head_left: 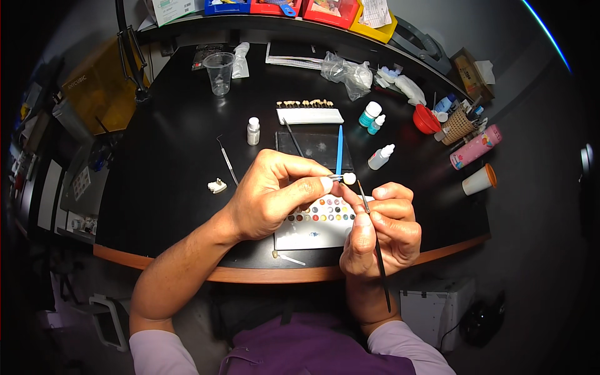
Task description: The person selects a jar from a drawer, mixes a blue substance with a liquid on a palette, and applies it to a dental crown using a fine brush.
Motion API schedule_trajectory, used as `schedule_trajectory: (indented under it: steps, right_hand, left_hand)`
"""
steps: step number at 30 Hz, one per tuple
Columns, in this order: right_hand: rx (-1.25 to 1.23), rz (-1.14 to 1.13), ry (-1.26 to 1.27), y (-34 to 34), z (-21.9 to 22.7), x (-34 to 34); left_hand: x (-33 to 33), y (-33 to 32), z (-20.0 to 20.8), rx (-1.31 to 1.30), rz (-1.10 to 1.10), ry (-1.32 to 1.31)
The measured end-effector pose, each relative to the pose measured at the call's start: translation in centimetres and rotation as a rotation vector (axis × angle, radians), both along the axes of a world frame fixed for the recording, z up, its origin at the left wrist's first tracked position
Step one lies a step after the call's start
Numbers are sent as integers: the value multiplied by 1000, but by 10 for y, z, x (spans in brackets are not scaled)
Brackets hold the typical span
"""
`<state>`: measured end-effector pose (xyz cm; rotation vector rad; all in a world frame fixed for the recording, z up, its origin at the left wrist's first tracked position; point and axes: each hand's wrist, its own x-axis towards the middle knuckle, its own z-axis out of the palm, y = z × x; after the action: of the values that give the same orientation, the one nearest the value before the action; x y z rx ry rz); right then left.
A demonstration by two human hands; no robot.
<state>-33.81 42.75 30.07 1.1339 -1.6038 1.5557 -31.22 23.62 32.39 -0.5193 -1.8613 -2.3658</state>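
My left hand (275,194) pinches a thin metal holder, perhaps tweezers, with a small white tooth crown (349,179) at its end. A slim dark paintbrush (380,265) is gripped in my right hand (387,231), its tip up close beside the crown; whether they touch I cannot tell. Both hands meet above a white palette (312,236) dotted with rows of coloured paints, and partly cover it. Behind them lies a dark flat slab (319,147), with a blue stick (340,147) and a second brush (292,136) resting across it.
A tooth shade guide (309,116) stands beyond the slab. Around it are small bottles (253,131), (381,156), a clear plastic cup (219,74), a red bowl (426,119), a pink can (476,147) and a paper cup (480,180). A dental probe (227,161) and tooth model (217,185) lie left.
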Motion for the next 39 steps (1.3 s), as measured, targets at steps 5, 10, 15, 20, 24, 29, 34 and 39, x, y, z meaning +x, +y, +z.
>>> schedule_trajectory:
  steps: [5,10,15,20,24,29,34,39]
  right_hand:
    - [-30,-63,89,-3,3,-4]
    - [-33,-68,86,-3,0,-5]
    - [-13,-80,96,-3,2,-4]
    - [-23,-67,108,-5,3,-5]
    - [-14,-69,121,-3,5,-4]
    - [-2,-65,126,-4,5,-4]
    - [-9,-58,131,-4,5,-4]
    - [3,-71,131,-3,3,-3]
  left_hand:
    - [-2,-2,-5,-20,-14,-4]
    - [-1,-3,-4,-31,-14,1]
    - [-1,-1,-2,-22,-11,9]
    - [0,-1,0,-13,-12,4]
    - [0,0,0,-11,-4,6]
    - [0,-1,1,-21,-1,-8]
    - [1,0,2,-4,-5,-12]
    - [1,0,0,-14,2,-6]
